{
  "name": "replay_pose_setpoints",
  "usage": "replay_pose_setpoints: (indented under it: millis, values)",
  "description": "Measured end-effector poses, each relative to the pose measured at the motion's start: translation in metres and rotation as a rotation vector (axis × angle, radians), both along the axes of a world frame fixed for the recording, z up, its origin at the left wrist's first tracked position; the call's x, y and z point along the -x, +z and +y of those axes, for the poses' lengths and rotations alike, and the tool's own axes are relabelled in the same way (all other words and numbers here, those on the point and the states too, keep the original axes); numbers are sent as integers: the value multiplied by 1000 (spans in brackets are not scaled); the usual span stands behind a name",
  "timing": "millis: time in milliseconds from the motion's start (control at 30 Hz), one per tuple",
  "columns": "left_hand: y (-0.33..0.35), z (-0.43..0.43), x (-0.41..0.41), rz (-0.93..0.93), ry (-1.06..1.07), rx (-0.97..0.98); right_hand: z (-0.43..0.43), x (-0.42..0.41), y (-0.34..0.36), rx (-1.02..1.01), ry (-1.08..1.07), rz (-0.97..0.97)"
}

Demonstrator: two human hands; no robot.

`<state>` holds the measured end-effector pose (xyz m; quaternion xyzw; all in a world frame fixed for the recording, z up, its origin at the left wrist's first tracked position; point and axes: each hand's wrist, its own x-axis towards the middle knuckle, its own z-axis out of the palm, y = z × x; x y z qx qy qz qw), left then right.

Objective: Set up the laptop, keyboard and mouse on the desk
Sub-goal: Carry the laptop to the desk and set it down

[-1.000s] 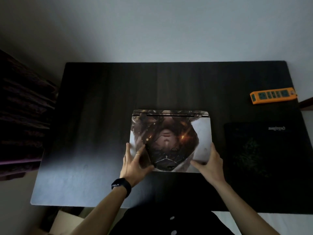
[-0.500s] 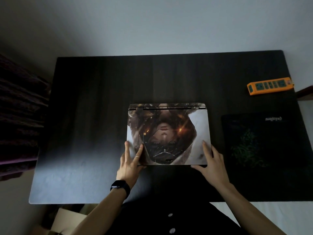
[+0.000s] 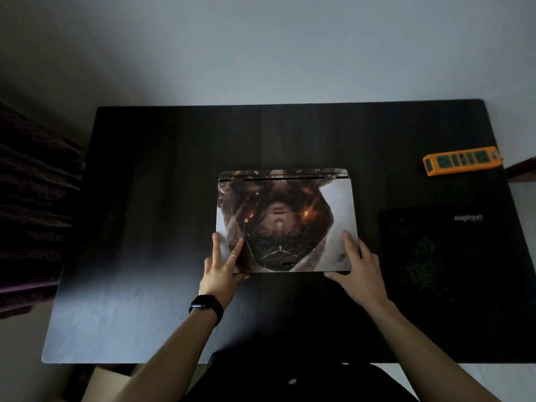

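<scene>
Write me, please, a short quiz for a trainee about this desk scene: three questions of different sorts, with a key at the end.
1. True or false: the laptop lies on the desk with its lid open.
2. Which thing lies near the desk's far right corner? A. an orange power strip B. a keyboard C. a mug
3. Short answer: which edge of the laptop do the left hand and the right hand touch?

Key
1. False: the lid is shut.
2. A
3. The near edge, one hand at each of its corners.
</scene>
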<state>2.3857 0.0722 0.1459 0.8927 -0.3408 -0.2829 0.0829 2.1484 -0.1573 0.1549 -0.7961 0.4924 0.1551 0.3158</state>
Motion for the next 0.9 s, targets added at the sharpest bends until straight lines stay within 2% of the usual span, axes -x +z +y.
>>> replay_pose_setpoints:
  millis: [433, 633, 767, 900]
  values:
    - [-2, 1, -1, -42, -61, -68, 0, 1, -2, -2, 2, 5]
    - [4, 0, 3, -20, -18, -70, 3, 1, 5, -8, 1, 27]
    - [18, -6, 10, -38, -34, -110, 3, -5, 34, 39, 101, 149]
    - [38, -6, 27, -6, -31, -39, 10, -7, 73, 93, 194, 105]
